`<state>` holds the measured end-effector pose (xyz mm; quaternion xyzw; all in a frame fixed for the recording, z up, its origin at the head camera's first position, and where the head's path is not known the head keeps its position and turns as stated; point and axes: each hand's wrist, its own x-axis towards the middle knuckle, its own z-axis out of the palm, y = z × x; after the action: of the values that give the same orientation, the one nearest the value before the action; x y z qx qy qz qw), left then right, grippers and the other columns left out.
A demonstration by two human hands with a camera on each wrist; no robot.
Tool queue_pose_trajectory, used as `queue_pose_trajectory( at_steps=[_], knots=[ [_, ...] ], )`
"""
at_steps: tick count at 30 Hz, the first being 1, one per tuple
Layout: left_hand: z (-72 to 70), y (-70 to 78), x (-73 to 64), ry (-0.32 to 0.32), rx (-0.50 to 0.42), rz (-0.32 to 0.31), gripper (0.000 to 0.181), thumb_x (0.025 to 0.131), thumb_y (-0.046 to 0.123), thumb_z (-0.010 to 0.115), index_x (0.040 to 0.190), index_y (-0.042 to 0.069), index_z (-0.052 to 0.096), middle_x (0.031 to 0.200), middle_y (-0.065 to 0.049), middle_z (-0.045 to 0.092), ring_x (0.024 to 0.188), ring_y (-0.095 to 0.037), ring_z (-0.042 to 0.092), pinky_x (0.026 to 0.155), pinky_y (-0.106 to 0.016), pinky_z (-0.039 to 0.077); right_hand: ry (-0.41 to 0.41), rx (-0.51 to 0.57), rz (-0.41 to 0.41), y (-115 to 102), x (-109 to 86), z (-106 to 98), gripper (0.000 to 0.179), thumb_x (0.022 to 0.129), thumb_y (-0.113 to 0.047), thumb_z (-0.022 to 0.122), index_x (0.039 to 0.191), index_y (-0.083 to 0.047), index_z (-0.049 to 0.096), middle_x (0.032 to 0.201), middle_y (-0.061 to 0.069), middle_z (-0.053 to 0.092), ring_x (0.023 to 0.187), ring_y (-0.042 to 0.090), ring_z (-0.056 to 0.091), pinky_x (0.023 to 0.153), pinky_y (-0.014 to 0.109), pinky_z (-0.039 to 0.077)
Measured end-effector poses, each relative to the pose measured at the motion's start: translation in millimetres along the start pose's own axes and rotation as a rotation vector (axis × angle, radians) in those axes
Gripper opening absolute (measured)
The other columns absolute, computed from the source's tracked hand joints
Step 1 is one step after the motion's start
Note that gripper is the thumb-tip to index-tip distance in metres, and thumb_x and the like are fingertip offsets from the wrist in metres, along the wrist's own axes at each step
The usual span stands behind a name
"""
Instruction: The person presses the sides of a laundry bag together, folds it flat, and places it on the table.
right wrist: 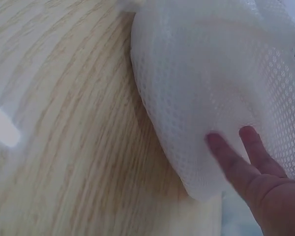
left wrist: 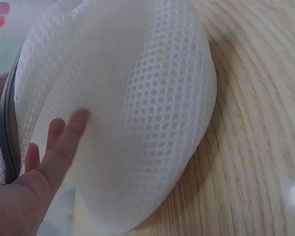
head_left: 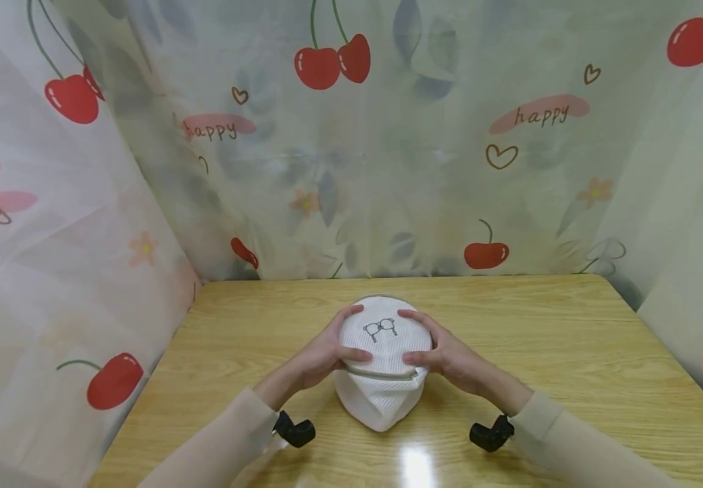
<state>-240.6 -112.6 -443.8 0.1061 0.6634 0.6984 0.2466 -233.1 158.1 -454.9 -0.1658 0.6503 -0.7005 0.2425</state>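
A rounded white mesh laundry bag (head_left: pixel 384 339) stands on the wooden table. Its top bears a small dark line drawing like a pair of glasses, and a grey-green zipper (left wrist: pixel 9 123) runs round the edge. My left hand (head_left: pixel 325 347) grips the bag's left side, thumb on the top panel near the zipper. From the right, my right hand (head_left: pixel 452 352) holds it the same way. In the wrist views, other fingers press against the mesh sides, which are creased and dented. What the bag contains, if anything, cannot be seen.
The wooden table (head_left: pixel 253 312) reaches back to a hanging cloth (head_left: pixel 363 203) printed with cherries, hearts and the word "happy". More of this cloth hangs at left and right. Each wrist wears a small black camera (head_left: pixel 295 431). Light glares off the front of the tabletop.
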Motion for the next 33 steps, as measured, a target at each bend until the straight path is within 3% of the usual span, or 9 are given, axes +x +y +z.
queue_pose_trajectory(
  at_steps=[11, 20, 23, 27, 30, 33],
  knots=[
    [-8.7, -6.5, -1.6, 0.019, 0.031, -0.011, 0.084, 0.093, 0.007, 0.078, 0.161, 0.014, 0.030, 0.151, -0.021, 0.045, 0.115, -0.022, 0.062, 0.089, -0.035, 0.055, -0.015, 0.034, 0.004, 10, 3.0, 3, 0.089, 0.094, -0.004, 0.075, 0.165, -0.016, 0.024, 0.160, 0.026, 0.029, 0.117, 0.025, 0.061, 0.093, 0.037, 0.056],
    [-13.9, -12.2, -3.7, 0.019, 0.043, -0.011, 0.082, 0.092, 0.008, 0.079, 0.160, 0.011, 0.032, 0.154, -0.021, 0.044, 0.118, -0.023, 0.061, 0.090, -0.036, 0.055, -0.038, 0.051, 0.001, 15, 2.9, 3, 0.088, 0.095, -0.002, 0.074, 0.165, -0.014, 0.023, 0.161, 0.027, 0.027, 0.120, 0.024, 0.060, 0.095, 0.037, 0.056],
    [-17.3, -12.8, -2.1, 0.016, 0.084, -0.025, 0.079, 0.094, 0.014, 0.079, 0.158, 0.013, 0.033, 0.159, -0.020, 0.037, 0.122, -0.024, 0.058, 0.093, -0.037, 0.054, -0.050, 0.013, 0.007, 13, 0.5, 1, 0.084, 0.098, -0.005, 0.071, 0.166, -0.015, 0.022, 0.163, 0.026, 0.024, 0.125, 0.026, 0.057, 0.100, 0.037, 0.053],
    [-25.0, -7.5, 2.4, 0.046, 0.189, -0.029, 0.072, 0.095, 0.024, 0.079, 0.154, 0.014, 0.038, 0.161, -0.022, 0.026, 0.126, -0.028, 0.054, 0.095, -0.041, 0.055, -0.010, -0.118, 0.030, 5, -8.3, -5, 0.077, 0.103, -0.018, 0.067, 0.166, -0.020, 0.023, 0.162, 0.028, 0.028, 0.132, 0.030, 0.052, 0.106, 0.040, 0.049],
    [-32.2, -0.7, 9.6, 0.072, 0.246, -0.029, 0.068, 0.096, 0.029, 0.078, 0.152, 0.014, 0.041, 0.158, -0.024, 0.026, 0.126, -0.031, 0.054, 0.095, -0.043, 0.056, 0.055, -0.186, 0.067, -2, -18.6, -8, 0.075, 0.105, -0.028, 0.066, 0.166, -0.024, 0.022, 0.157, 0.029, 0.033, 0.133, 0.035, 0.052, 0.105, 0.047, 0.051],
    [-37.5, 7.5, 20.8, 0.061, 0.280, -0.044, 0.068, 0.098, 0.033, 0.076, 0.153, 0.015, 0.041, 0.157, -0.023, 0.029, 0.129, -0.034, 0.054, 0.099, -0.045, 0.054, 0.094, -0.174, 0.105, -7, -29.4, -6, 0.079, 0.105, -0.030, 0.066, 0.166, -0.026, 0.017, 0.154, 0.032, 0.032, 0.130, 0.040, 0.053, 0.099, 0.054, 0.054]
  ],
)
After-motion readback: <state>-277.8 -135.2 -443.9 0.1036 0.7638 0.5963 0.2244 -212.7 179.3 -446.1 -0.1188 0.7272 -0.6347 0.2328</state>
